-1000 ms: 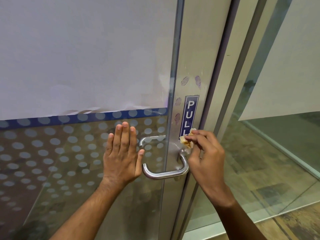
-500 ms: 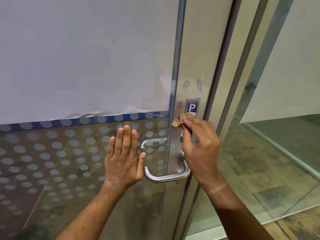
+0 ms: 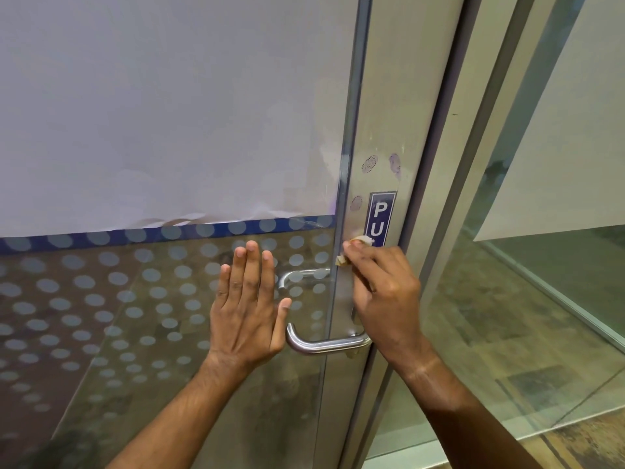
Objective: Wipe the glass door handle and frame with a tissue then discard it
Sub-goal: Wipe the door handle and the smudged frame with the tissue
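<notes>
Head view: left hand [image 3: 248, 319] is bracing flat on the glass, right hand [image 3: 382, 292] is pinching a probably shredding tissue [image 3: 360, 241] against the frame [image 3: 378, 130]; bits might be dropping.

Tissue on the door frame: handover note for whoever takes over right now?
Left hand: flat on the dotted glass door panel, bracing.
Right hand: pinches the crumpled pale tissue against the grey metal door frame, beside the blue PULL sticker, above the curved steel handle.
Done: cannot tell.
Left: fingerprint smudges above the sticker; discard tissue.
</notes>
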Demonstrator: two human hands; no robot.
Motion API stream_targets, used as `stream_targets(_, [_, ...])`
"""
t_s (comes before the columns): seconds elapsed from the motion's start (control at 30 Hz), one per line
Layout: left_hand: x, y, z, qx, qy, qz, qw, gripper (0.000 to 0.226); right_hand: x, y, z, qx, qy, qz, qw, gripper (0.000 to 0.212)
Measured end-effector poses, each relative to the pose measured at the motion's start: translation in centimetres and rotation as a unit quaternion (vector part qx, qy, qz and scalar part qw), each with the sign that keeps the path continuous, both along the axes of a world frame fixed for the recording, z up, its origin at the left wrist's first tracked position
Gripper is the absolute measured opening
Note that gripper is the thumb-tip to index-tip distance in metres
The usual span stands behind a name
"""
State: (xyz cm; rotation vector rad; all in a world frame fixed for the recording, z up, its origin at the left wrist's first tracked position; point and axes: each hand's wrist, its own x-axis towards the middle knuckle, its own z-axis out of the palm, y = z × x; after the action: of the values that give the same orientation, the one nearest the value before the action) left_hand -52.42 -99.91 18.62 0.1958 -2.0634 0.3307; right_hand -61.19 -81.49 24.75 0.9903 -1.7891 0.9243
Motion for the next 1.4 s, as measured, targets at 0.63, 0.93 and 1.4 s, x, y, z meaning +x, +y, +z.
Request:
stream_targets(0.63, [-2.0,0.4,4.5,-0.025,0.002,0.013,1.0,0.088,-1.5,-0.2,0.0,-0.056,-0.018,0.008,0.998,0.033])
stream_targets(0.93, [-2.3,0.3,4.2,-0.032,0.018,0.011,0.999,0.086,-0.3,0.3,-3.2,0.049,-0.018,0.003,0.999,0.034])
stream_targets(1.4, [-2.4,0.3,4.2,-0.038,0.023,0.022,0.999,0.08,-0.6,0.1,-3.3,-0.015,-0.032,0.003,0.999,0.026])
